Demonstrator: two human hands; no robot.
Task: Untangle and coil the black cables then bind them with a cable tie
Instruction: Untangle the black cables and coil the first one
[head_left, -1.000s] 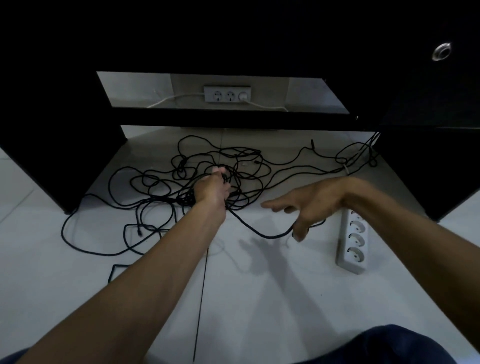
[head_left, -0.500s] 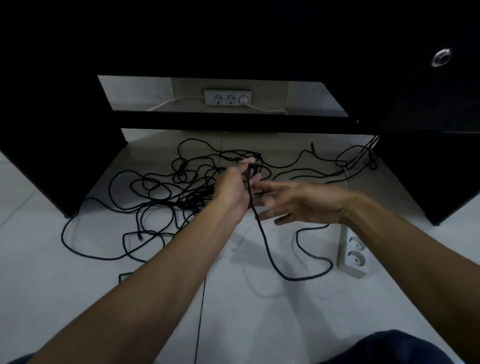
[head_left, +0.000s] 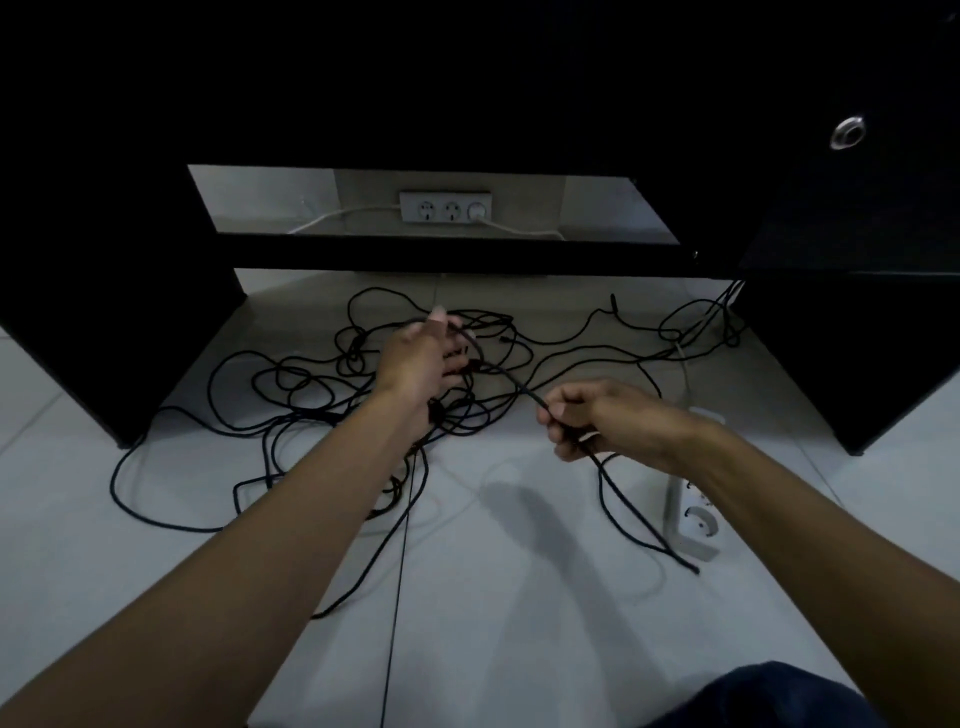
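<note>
On the white tiled floor (head_left: 519, 623) under a black desk (head_left: 467, 78), a tangle of black cables (head_left: 311, 384) lies spread in loose loops, from the desk's left leg across to the right side, where a few strands run up beside the right pedestal. The left hand (head_left: 421, 358) is raised over the middle of the tangle, and a single black cable (head_left: 506, 375) passes over its fingers near the thumb; the fingers look partly curled round it, though blur and the dark strands behind make the grip hard to read. From there the cable runs taut, down and to the right, into the right hand (head_left: 597, 421), whose fingers are curled round it with the thumb and forefinger pinching it. Below the right hand the same cable hangs down, bends in a loop on the floor and ends in a loose tip just beside a white power strip (head_left: 693, 519), which lies partly hidden behind the right wrist. A thin dark line, seemingly a tile joint, runs from under the left forearm toward the bottom edge. Behind the desk's crossbar, a white wall socket strip (head_left: 445, 206) sits on the far wall with white cords leading off both sides. A dark blue trouser knee (head_left: 769, 696) shows at the lower right
</note>
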